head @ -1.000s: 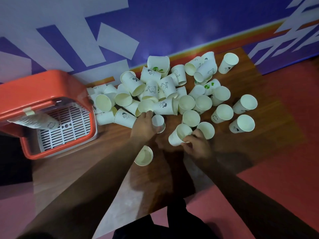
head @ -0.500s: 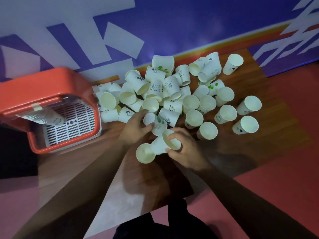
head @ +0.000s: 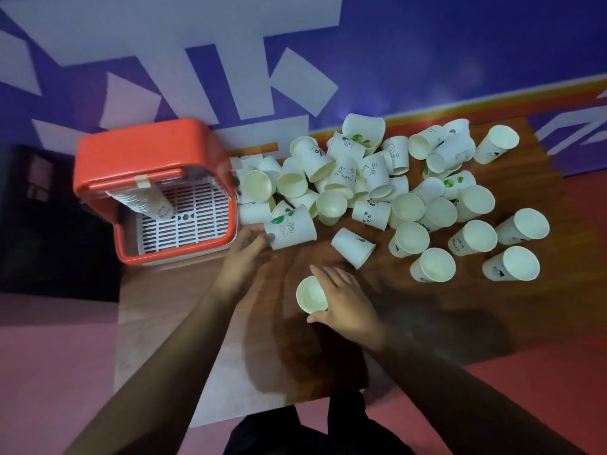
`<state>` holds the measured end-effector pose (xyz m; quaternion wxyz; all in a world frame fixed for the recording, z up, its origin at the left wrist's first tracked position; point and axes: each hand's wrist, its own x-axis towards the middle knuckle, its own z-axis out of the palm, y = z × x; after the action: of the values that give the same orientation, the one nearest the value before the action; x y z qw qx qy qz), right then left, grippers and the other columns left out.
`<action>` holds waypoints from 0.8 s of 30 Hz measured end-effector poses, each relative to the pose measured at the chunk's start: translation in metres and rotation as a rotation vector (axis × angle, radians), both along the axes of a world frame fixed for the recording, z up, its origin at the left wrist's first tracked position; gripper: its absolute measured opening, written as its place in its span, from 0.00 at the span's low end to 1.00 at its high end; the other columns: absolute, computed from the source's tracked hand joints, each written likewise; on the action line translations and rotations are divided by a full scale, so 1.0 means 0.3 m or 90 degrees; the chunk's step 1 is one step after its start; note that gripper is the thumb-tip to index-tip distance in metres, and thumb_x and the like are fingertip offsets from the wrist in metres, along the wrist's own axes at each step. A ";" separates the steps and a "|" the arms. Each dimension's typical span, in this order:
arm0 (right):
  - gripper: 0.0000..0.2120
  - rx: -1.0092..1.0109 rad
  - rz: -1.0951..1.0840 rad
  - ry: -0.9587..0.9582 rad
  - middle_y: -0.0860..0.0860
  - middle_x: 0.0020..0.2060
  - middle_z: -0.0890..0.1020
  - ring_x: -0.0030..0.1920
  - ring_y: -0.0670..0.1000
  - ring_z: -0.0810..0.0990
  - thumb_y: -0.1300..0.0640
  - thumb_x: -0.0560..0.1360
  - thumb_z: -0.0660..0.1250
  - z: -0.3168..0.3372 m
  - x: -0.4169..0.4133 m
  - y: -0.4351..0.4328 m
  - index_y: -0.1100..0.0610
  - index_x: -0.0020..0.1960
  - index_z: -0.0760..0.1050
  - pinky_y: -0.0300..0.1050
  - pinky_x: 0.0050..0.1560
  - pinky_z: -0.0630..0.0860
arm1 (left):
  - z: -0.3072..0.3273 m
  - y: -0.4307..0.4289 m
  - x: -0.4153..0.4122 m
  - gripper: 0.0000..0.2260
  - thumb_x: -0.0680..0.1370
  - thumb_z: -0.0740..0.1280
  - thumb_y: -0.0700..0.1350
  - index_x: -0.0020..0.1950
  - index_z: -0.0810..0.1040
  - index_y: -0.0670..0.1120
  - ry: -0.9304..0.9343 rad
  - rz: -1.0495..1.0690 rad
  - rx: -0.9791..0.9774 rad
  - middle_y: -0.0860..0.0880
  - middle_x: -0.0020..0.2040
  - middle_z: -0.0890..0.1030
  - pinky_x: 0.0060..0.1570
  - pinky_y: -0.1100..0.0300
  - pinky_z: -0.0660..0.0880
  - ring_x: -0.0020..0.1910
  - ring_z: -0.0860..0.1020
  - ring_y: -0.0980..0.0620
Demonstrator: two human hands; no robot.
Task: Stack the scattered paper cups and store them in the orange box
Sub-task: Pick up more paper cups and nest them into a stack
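Observation:
Several white paper cups point(head: 371, 178) lie scattered in a heap on the wooden table point(head: 460, 316), some upright, some on their sides. My right hand point(head: 345, 303) grips an upright cup point(head: 310, 294) near the table's front. My left hand point(head: 244, 254) touches the base of a green-printed cup point(head: 290, 227) lying on its side, fingers curled around its end. The orange box point(head: 144, 188) stands at the left, open, with a long stack of cups point(head: 144, 201) leaning inside on a white grid.
A lone cup point(head: 353, 247) lies on its side between my hands and the heap. Several upright cups point(head: 473, 238) stand at the right. A purple and white wall point(head: 230, 60) rises behind the table. Pink floor lies below.
My left hand moved left toward the box and reached the green-printed cup. My right hand drew back toward me and now holds the upright cup. The view shifted right.

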<state>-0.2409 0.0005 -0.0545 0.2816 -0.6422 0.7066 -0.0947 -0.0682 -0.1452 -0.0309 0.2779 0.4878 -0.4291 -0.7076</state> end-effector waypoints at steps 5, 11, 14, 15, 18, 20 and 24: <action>0.31 0.000 -0.477 -0.533 0.47 0.67 0.75 0.67 0.46 0.74 0.46 0.74 0.72 0.104 -0.051 -0.019 0.51 0.73 0.67 0.43 0.68 0.69 | -0.017 0.024 0.004 0.17 0.73 0.69 0.45 0.60 0.77 0.44 0.018 -0.117 0.016 0.49 0.53 0.83 0.46 0.61 0.76 0.47 0.81 0.55; 0.19 -0.042 -0.575 -0.633 0.50 0.54 0.84 0.53 0.47 0.84 0.54 0.76 0.71 0.162 -0.146 -0.018 0.54 0.65 0.76 0.45 0.51 0.81 | -0.032 0.060 -0.118 0.15 0.75 0.68 0.43 0.63 0.77 0.47 0.033 -0.312 0.012 0.52 0.52 0.84 0.49 0.61 0.76 0.49 0.80 0.56; 0.19 -0.077 -0.639 -0.603 0.49 0.52 0.85 0.53 0.49 0.84 0.49 0.72 0.73 0.139 -0.198 0.036 0.52 0.62 0.79 0.48 0.52 0.81 | -0.028 0.035 -0.197 0.15 0.82 0.65 0.43 0.68 0.75 0.44 -0.004 -0.373 -0.027 0.45 0.59 0.81 0.54 0.61 0.75 0.55 0.78 0.52; 0.19 -0.082 -0.647 -0.594 0.49 0.52 0.85 0.53 0.48 0.84 0.49 0.72 0.73 0.131 -0.217 0.057 0.52 0.62 0.79 0.48 0.53 0.81 | -0.037 0.021 -0.218 0.13 0.84 0.62 0.40 0.69 0.74 0.45 -0.029 -0.391 -0.069 0.44 0.60 0.80 0.56 0.61 0.75 0.57 0.77 0.52; 0.16 -0.088 -0.650 -0.554 0.51 0.54 0.85 0.53 0.48 0.84 0.55 0.75 0.72 0.108 -0.254 0.113 0.56 0.62 0.78 0.47 0.54 0.81 | -0.119 -0.042 -0.273 0.23 0.79 0.62 0.29 0.69 0.74 0.50 -0.212 -0.562 -0.350 0.45 0.68 0.76 0.70 0.52 0.69 0.68 0.73 0.47; 0.16 -0.081 -0.677 -0.536 0.53 0.55 0.84 0.54 0.49 0.84 0.56 0.76 0.71 0.097 -0.270 0.138 0.58 0.62 0.78 0.47 0.54 0.81 | -0.143 -0.076 -0.305 0.30 0.75 0.63 0.28 0.74 0.72 0.49 -0.311 -0.774 -0.444 0.47 0.74 0.71 0.76 0.55 0.61 0.75 0.67 0.48; 0.19 -0.090 -0.705 -0.526 0.53 0.55 0.84 0.55 0.51 0.83 0.48 0.72 0.73 0.072 -0.293 0.167 0.55 0.59 0.79 0.51 0.55 0.81 | -0.141 -0.101 -0.327 0.29 0.75 0.73 0.50 0.76 0.71 0.50 -0.375 -0.977 -0.442 0.48 0.75 0.71 0.78 0.57 0.55 0.77 0.63 0.49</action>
<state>-0.3288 0.0506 -0.0329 0.3952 -0.1154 0.7572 -0.5072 -0.1664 -0.1755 -0.0733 -0.2618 0.1164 -0.8815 -0.3753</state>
